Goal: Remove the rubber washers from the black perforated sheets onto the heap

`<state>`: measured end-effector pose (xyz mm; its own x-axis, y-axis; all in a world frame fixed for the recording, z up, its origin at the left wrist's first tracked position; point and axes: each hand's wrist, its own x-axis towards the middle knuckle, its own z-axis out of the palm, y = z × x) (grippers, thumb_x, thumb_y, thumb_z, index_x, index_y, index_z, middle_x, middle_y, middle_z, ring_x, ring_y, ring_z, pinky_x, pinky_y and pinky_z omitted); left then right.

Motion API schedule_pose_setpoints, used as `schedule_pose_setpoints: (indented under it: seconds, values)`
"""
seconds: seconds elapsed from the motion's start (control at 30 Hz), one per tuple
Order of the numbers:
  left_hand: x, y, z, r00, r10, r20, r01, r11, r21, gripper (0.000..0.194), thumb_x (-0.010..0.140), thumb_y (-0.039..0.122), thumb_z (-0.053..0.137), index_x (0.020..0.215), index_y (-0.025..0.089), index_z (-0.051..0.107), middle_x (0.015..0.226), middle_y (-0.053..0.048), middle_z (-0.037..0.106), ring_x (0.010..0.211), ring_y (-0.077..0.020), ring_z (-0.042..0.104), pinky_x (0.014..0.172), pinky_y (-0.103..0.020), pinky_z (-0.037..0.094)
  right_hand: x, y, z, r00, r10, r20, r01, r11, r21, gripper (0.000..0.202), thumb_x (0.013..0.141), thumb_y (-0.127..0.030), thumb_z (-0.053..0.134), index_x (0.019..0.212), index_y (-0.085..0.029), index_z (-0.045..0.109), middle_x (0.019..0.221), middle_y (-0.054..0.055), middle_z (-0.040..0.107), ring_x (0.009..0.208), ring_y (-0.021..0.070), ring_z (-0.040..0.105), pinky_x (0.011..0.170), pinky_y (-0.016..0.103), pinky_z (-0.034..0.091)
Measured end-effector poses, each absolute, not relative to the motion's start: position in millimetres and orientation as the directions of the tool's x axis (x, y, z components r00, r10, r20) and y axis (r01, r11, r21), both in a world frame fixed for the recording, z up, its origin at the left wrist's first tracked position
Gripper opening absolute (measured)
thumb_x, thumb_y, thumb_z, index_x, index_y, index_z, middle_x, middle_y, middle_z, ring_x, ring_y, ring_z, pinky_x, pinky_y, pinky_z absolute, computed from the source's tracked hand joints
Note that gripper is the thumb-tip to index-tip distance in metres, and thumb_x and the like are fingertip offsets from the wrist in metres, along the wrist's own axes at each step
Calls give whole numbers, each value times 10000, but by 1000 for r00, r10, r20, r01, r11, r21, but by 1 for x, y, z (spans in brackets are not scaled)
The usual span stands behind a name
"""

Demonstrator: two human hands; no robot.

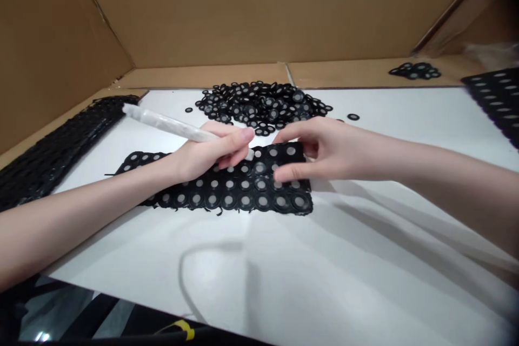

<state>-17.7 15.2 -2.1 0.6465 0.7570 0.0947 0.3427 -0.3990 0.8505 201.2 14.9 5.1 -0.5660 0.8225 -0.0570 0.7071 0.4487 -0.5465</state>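
A black sheet (pixel 245 201) with rows of round rings and grey-white centres lies on the white board. My left hand (pixel 214 151) is closed around a white pen-like stick (pixel 170 123), which slants across the palm. Its pale tip (pixel 250 155) is low over the sheet's upper rows, and I cannot tell whether it touches. At the sheet's right end is my right hand (pixel 324 148), its thumb over the rings and its bent fingers around the far right corner. Just beyond the sheet rises a heap of loose black discs (pixel 259 102) with grey centres.
A stack of black sheets (pixel 65 140) lies at the left, and another ringed sheet (pixel 497 97) at the right. A small pile of discs (pixel 416 70) rests on the cardboard ledge. One loose disc (pixel 353 117) lies right of the heap. Cardboard walls (pixel 259 11) enclose the board (pixel 344 281).
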Motion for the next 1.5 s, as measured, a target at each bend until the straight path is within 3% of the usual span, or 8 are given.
schedule_pose_setpoints:
  seconds: [0.07,0.17,0.37,0.53,0.83,1.03,1.13,1.5]
  values:
    - [-18,19,-5,638,761,119,364,-434,824,496,940,392,387,517,143,460,487,21,414,485,-75,379,516,-212,325,194,21,5,-554,833,7,720,483,-498,288,724,-478,634,837,-217,680,565,-29,511,504,115,432,518,269,302]
    - [-18,20,-7,630,768,117,406,-454,793,482,950,372,373,534,140,450,509,23,413,513,-76,389,537,-213,320,182,26,-2,-531,845,67,720,491,-491,140,727,-322,638,799,-206,669,694,-6,605,556,109,463,554,260,322]
    - [-19,21,-10,677,728,102,427,-502,752,473,956,374,355,547,145,423,525,27,411,524,-79,384,541,-221,307,174,21,-17,-464,880,106,695,435,-573,90,682,-164,600,763,-188,630,655,-14,574,559,108,460,540,246,316]
    - [-16,18,-9,689,716,111,438,-534,724,461,957,354,346,550,148,415,537,35,392,527,-76,365,549,-218,305,174,19,-17,-459,883,95,689,421,-590,89,672,-150,589,748,-188,619,673,-3,585,589,128,492,550,259,322]
    - [-12,15,-3,736,677,-5,506,-545,669,465,943,345,333,525,149,393,511,24,397,505,-80,337,519,-236,278,173,17,-13,-494,864,98,694,460,-554,113,663,-111,555,715,-196,608,726,11,640,671,157,561,602,261,364]
    - [-14,13,-5,711,701,46,477,-530,702,464,934,335,365,516,141,415,501,37,390,505,-67,351,534,-213,298,177,15,-7,-555,832,11,715,483,-506,163,674,-288,651,803,-190,631,793,39,651,746,194,566,615,277,383]
    - [-18,9,-3,651,751,108,436,-486,757,466,934,341,358,519,144,435,497,31,403,501,-71,370,527,-210,314,177,14,-8,-555,832,-17,733,479,-482,137,682,-286,656,775,-191,626,690,16,610,653,174,534,568,279,353]
    - [-15,0,0,680,732,41,477,-483,734,445,930,310,368,526,149,462,512,19,426,515,-78,379,530,-218,322,175,10,-14,-526,850,38,625,416,-660,57,660,-184,607,713,-180,587,681,-17,539,686,153,510,599,269,370]
